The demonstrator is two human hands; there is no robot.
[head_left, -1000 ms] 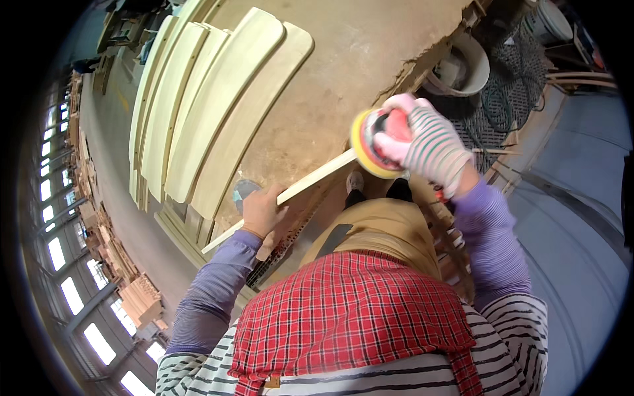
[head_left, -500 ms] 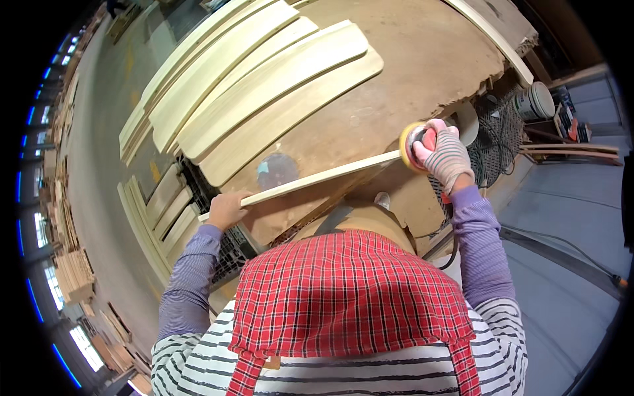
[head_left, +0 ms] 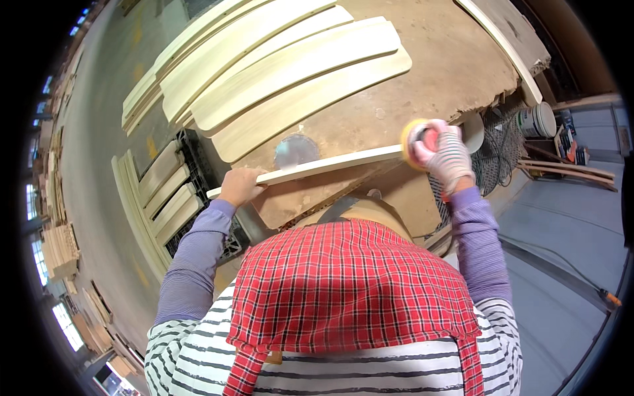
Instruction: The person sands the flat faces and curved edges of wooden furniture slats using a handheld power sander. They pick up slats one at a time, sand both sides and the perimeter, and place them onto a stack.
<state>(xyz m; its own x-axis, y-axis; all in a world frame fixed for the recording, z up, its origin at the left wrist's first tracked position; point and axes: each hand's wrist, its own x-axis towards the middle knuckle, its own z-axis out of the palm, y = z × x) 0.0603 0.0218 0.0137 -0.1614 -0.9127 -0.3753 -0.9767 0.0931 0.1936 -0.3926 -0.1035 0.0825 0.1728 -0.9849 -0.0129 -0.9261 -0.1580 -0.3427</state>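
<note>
My bare left hand is closed around the left end of a long, narrow, pale wooden board, which stands on its edge across the near side of the workbench. At the board's right end, my right hand, in a striped knit glove, grips a round power sander with a yellow pad and a red and black body. The pad meets the board's end, and the sander is slightly blurred. Beyond the board, several pale, round-cornered wooden slats lie overlapping on the bench.
A round translucent disc lies behind the board. To the left, more wood pieces rest on a black plastic pallet. A white bucket and black mesh are at the right. An air hose crosses the grey surface.
The whole view has shifted a little. My left hand and the board's left end sit slightly higher and further right. The sander stays at the board's right end, turned slightly.
</note>
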